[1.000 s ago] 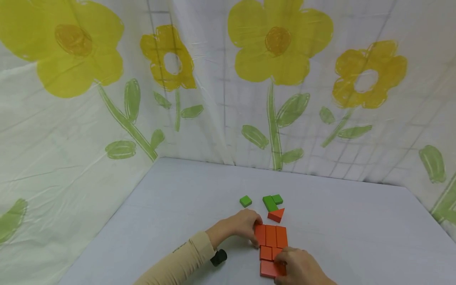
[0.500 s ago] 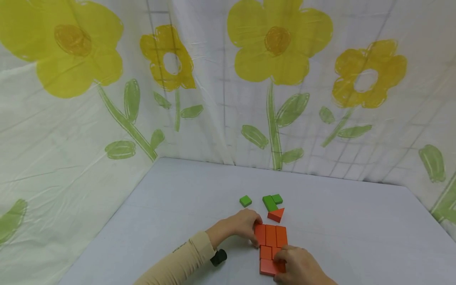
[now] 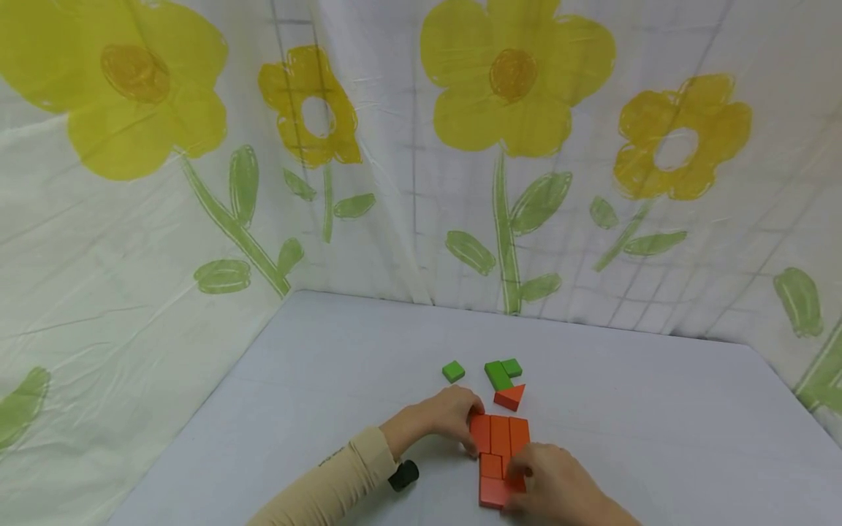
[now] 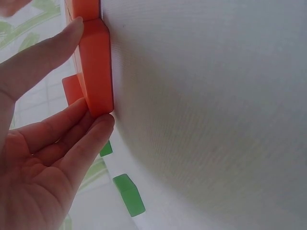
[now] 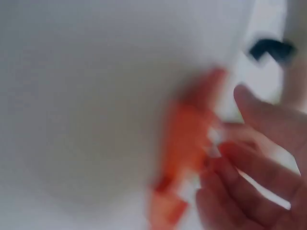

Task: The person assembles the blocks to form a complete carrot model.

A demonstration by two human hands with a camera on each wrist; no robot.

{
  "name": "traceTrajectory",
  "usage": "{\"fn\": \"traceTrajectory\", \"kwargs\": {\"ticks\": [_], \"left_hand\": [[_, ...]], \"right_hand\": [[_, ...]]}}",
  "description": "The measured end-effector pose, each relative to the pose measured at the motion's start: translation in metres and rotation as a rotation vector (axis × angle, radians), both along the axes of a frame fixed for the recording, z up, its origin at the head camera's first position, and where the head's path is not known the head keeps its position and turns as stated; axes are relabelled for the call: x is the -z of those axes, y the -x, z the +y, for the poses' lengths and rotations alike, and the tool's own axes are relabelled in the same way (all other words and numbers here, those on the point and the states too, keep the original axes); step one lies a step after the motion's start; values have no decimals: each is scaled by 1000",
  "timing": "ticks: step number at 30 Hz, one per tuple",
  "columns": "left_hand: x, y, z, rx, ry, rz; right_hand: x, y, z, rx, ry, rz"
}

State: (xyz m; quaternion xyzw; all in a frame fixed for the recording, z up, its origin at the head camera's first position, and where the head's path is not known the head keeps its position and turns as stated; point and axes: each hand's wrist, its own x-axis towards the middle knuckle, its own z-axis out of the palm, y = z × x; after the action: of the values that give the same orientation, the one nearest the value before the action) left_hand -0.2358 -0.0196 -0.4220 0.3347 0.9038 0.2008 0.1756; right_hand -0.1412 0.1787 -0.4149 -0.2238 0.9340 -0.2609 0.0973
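Note:
Several flat red and orange-red blocks lie edge to edge on the table. Their far row holds three long ones side by side, with a small orange-red block [image 3: 490, 465] and a wider red block [image 3: 493, 492] nearer me. With thumb and fingertips at its two ends, my left hand [image 3: 450, 416] pinches the leftmost long red block [image 4: 97, 67]. My right hand [image 3: 555, 478], blurred, is over the right side of the nearer blocks and covers part of them. In the right wrist view its thumb [image 5: 247, 98] stands apart from the loosely bent fingers, with no block visibly gripped.
Just beyond the group lies an orange-red triangular block [image 3: 509, 397], close to a long green block [image 3: 498, 375] and a small green block [image 3: 511, 367]. Another green block [image 3: 453, 371] is farther left. A flower-printed curtain [image 3: 395, 241] hangs behind the table [image 3: 645, 409].
My right hand has shifted slightly up and right, with its fingers lifting from the nearer blocks. The nearest red block moved slightly away from me earlier. My left hand stays put.

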Motion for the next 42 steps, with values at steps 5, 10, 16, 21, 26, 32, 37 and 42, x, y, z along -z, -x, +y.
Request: {"fn": "traceTrajectory", "kwargs": {"ticks": [5,10,16,21,26,32,37,42], "left_hand": [[0,0,-1,10,-6,14],[-1,0,-1,19,-5,28],[-2,-1,0,22,2,22],[-2,-1,0,15,-2,12],[-2,0,0,0,-2,-9],[-2,0,0,-2,2,-8],[-3,-1,0,-4,-3,-13],[-3,-1,0,-5,-10,-12]], "right_hand": [[-22,37,13,-40,-19,232],[-23,80,25,-121,-125,360],[-15,109,28,-155,-167,232],[-14,119,31,-176,-144,175],[-13,123,31,-211,-129,160],[-6,121,32,-239,-129,186],[-1,117,32,-244,-115,222],[1,113,32,-255,-106,253]]}}
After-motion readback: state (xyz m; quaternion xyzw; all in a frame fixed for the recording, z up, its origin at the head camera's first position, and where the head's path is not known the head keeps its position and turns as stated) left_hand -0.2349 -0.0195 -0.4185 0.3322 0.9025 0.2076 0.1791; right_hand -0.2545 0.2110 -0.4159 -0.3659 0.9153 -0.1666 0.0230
